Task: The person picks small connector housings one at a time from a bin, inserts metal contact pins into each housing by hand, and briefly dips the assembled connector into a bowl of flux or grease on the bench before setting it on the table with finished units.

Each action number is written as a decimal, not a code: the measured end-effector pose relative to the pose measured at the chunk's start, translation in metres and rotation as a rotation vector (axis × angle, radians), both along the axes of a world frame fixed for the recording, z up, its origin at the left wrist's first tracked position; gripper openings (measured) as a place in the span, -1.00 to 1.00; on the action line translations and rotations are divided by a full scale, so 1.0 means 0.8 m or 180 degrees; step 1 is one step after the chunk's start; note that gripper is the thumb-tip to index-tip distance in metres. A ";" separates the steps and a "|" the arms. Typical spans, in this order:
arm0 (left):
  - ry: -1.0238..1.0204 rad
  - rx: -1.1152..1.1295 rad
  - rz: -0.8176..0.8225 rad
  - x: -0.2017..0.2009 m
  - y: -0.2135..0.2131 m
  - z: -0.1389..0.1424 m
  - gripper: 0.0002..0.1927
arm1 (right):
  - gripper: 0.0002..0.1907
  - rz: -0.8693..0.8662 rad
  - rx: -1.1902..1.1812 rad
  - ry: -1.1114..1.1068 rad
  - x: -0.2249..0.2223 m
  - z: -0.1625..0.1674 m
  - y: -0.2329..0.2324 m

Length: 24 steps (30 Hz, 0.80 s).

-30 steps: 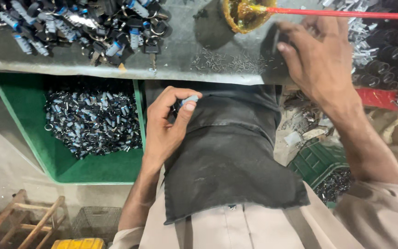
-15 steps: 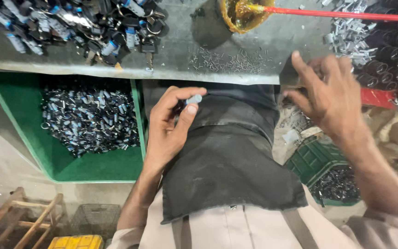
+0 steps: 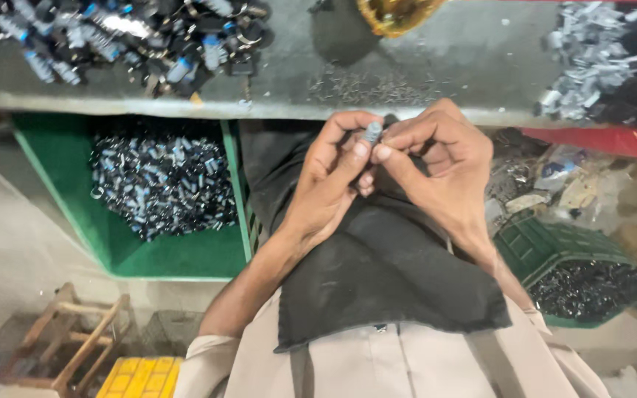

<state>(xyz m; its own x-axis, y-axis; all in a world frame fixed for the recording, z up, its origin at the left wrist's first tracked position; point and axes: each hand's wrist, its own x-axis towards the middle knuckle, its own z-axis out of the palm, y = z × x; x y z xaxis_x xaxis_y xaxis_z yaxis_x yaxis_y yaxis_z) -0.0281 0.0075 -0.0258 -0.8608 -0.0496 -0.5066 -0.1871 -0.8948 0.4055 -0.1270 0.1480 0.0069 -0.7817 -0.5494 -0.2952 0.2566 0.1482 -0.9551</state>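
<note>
Over the person's lap, just below the front edge of the grey metal workbench [image 3: 436, 66], both hands meet around one small grey-blue cylindrical part [image 3: 371, 133]. The left hand [image 3: 329, 184] has its fingers curled in tight, the thumb tip pressed up against the lower side of the part and the forefinger arched over it from the left. The right hand [image 3: 440, 166] closes on the same part from the other side, thumb and forefinger pinched together at its lower end, the remaining fingers folded loosely behind. So both hands grip the part between their fingertips, and only its upper end shows above them; its lower end is covered by the thumbs, and its exact form is too small to make out.

Under the hands lies a black cloth [image 3: 377, 280] spread across the lap, over pale beige clothing. To the left, below the bench, a green plastic tray [image 3: 186, 258] holds a heap of small dark and silvery parts [image 3: 160, 184]. A similar pile of black and blue parts [image 3: 112, 33] sits on the bench top at the left, partly cut off by the upper edge. At the lower right, a green basket [image 3: 547, 243] holds more dark parts. A wooden stool [image 3: 68, 346] and a yellow crate [image 3: 141, 376] stand on the floor at the lower left.
</note>
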 end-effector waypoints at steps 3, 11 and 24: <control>0.0065 -0.0267 -0.0026 0.006 0.002 0.000 -0.71 | -0.86 0.0063 0.0222 -0.0003 0.000 0.012 -0.004; 0.0227 -0.0976 -0.0239 0.009 -0.008 0.006 -0.74 | -0.88 0.0201 0.0178 0.0187 -0.001 0.017 -0.005; 0.0307 -0.1179 -0.0331 0.003 -0.011 0.011 -0.74 | -0.89 0.0342 0.0625 0.0603 -0.003 0.027 -0.001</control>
